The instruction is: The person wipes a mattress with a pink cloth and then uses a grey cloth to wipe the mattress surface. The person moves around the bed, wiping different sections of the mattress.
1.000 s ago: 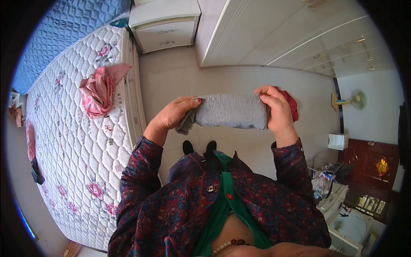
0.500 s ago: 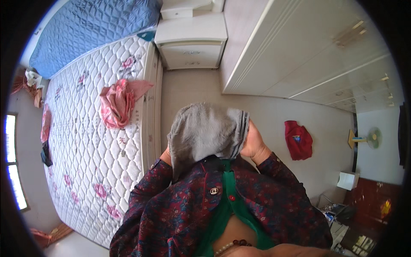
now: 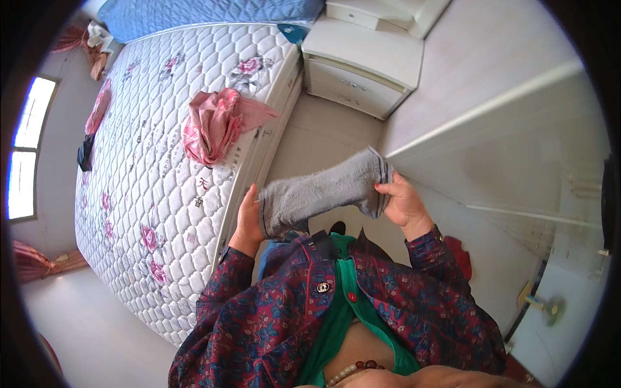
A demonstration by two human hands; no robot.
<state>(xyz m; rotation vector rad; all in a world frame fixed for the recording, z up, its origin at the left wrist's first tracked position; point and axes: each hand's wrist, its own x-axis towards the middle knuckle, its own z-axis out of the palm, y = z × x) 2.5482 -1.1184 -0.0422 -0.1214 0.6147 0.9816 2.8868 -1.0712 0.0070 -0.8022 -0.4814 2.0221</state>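
Note:
A soft grey towel (image 3: pixel 317 192) with dark stripes along its right edge is held out in front of my body, its middle sagging between two bunched ends. My left hand (image 3: pixel 247 218) grips the left end, thumb upward and the other fingers partly hidden behind the fabric. At the striped end, my right hand (image 3: pixel 407 203) pinches the edge with the thumb in front. Beyond my left hand, a crumpled pink striped cloth (image 3: pixel 217 125) lies on the mattress.
The white quilted mattress (image 3: pixel 139 194) runs along my left, with a blue padded cover (image 3: pixel 213 11) at its far end. A white nightstand (image 3: pixel 356 81) stands ahead. White wardrobe doors (image 3: pixel 491 129) line the right. A red garment (image 3: pixel 458 255) lies on the floor near a fan (image 3: pixel 551 310).
The grey towel has gone from hanging spread out to a narrower, stretched band. My hands have moved farther apart, and my view has turned, shifting the bed and nightstand rightward.

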